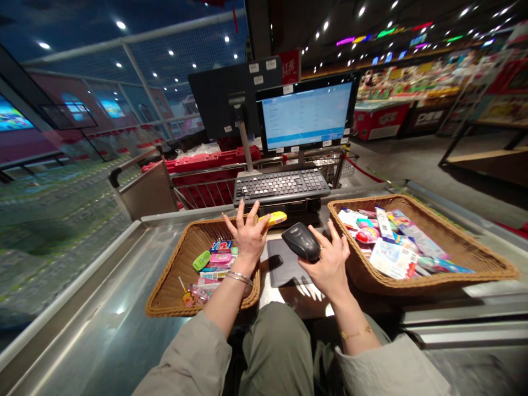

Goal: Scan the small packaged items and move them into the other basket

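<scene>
My left hand (249,237) pinches a small yellow pack (276,219) at its thumb side, the other fingers spread. It is above the inner edge of the left wicker basket (168,273), which holds small coloured packets, a green case (202,260) and a pink case (220,258). My right hand (331,263) grips a black handheld barcode scanner (300,240), its head pointing left toward the yellow pack. Below the scanner lies a grey pad (275,264). To the right, another wicker basket (478,245) holds a heap of packaged goods, including a white box (394,258).
A black keyboard (282,184) sits behind the hands, below a lit monitor (307,118). The dark back of a second screen (218,102) stands to its left. Metal counter surface (124,308) runs along the left. A cart with red contents (206,165) is beyond.
</scene>
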Action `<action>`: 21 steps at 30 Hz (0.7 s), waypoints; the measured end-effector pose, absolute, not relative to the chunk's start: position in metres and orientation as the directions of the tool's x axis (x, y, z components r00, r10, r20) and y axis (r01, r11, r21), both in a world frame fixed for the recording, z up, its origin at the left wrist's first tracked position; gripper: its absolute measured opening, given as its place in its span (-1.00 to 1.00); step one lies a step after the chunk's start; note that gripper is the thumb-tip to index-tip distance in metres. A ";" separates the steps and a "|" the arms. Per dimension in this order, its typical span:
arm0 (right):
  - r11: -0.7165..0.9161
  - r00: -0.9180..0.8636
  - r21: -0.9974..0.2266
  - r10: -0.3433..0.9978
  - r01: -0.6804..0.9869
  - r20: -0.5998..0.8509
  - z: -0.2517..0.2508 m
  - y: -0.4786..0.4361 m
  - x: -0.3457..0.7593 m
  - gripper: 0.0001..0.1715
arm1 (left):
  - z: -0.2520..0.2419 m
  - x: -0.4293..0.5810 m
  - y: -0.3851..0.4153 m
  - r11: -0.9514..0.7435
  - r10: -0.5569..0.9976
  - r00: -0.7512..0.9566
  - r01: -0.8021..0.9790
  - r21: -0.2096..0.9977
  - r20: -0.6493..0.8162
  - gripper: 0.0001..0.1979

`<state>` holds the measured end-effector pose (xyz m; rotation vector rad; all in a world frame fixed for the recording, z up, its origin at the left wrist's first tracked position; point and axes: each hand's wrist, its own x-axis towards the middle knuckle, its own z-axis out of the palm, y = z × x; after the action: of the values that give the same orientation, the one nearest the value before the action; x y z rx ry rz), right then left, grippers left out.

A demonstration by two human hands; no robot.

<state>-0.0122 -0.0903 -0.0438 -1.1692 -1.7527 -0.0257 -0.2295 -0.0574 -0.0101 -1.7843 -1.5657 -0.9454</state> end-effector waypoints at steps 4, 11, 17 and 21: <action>0.536 -0.068 -0.455 0.696 0.711 0.715 -0.045 -0.089 -0.010 -0.65 | -0.009 -0.228 -0.058 -0.142 0.581 0.052 0.989 0.038 0.812 -0.78; 0.533 -0.041 -0.477 0.696 0.698 0.717 -0.040 -0.093 -0.014 -0.64 | -0.010 -0.229 -0.058 -0.144 0.581 0.056 0.989 0.035 0.812 -0.80; 0.523 -0.034 -0.467 0.691 0.712 0.722 -0.039 -0.093 -0.012 -0.74 | -0.010 -0.230 -0.058 -0.146 0.600 0.055 0.988 0.041 0.798 -0.75; 0.512 -0.030 -0.468 0.697 0.720 0.716 -0.036 -0.094 -0.010 -0.72 | -0.010 -0.229 -0.058 -0.141 0.605 0.059 0.989 0.034 0.794 -0.75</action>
<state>-0.0100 -0.0942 -0.0361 -1.1992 -1.7422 -0.0284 -0.2293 -0.0584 -0.0102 -1.8029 -1.5911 -0.9242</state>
